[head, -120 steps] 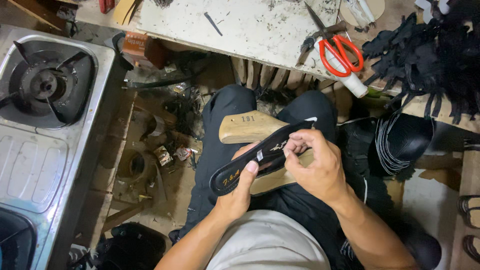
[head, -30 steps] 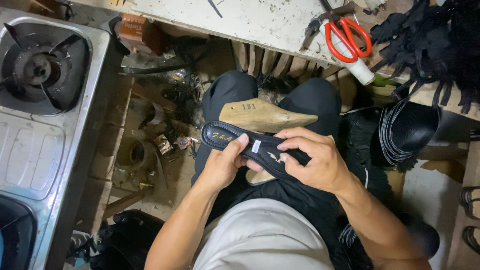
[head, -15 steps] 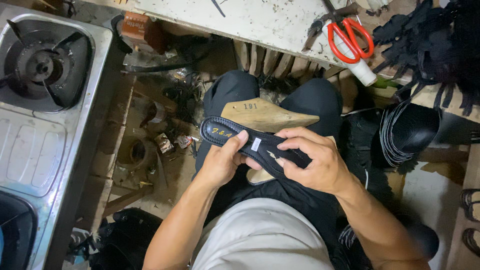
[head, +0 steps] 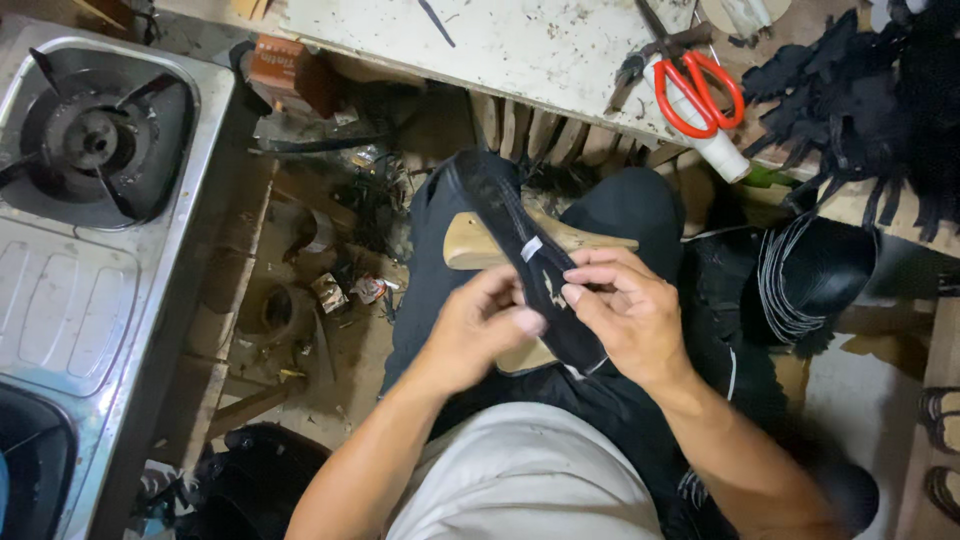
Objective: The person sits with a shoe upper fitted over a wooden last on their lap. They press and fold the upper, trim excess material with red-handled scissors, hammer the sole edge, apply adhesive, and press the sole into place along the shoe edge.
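- Left hand (head: 480, 325) and right hand (head: 630, 310) pinch a black insole (head: 520, 250) over the lap, above a wooden shoe form (head: 475, 240)
- Red scissors (head: 695, 90) lie on the table (head: 540, 45); a gas stove (head: 90, 150) stands on the left

- Black insole (head: 525, 270) with a small white tag, centre of the frame.
- Pale tan wooden shoe last (head: 470, 242) under it.
- Red-handled scissors (head: 695, 92), upper right.
- Silvery grey stove (head: 90, 210) with black burner, left.
- Dirty white, black-speckled tabletop (head: 520, 45), top.
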### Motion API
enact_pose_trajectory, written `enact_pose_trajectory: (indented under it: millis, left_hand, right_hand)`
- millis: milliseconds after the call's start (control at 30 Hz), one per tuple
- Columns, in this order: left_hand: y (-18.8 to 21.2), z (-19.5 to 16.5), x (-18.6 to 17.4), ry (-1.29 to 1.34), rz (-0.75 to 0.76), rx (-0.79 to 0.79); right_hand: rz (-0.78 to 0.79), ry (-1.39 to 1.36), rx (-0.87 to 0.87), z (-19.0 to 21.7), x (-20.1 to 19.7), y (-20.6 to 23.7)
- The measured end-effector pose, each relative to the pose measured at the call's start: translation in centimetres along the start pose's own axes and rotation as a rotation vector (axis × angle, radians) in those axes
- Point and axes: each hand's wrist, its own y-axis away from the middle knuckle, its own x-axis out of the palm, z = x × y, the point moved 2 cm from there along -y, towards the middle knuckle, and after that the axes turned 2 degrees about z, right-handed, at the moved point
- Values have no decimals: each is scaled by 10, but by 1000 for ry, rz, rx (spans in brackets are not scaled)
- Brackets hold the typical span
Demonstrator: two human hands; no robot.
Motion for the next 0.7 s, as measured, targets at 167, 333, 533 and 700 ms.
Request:
enact_pose_trajectory:
  millis: [167, 333, 533, 700]
  left_hand:
    - [0, 3, 4, -46, -20, -53]
    - [-2, -4, 3, -189, -50, -81]
    - [0, -28, 21, -323, -5, -75]
    - [0, -42, 26, -477, 23, -127]
  right_hand:
    - [-22, 406, -241, 15, 4, -1]
    - [19, 689, -607, 45, 4, -1]
    - [106, 807, -698, 53, 8, -5]
    - [166, 845, -727, 53, 6, -2]
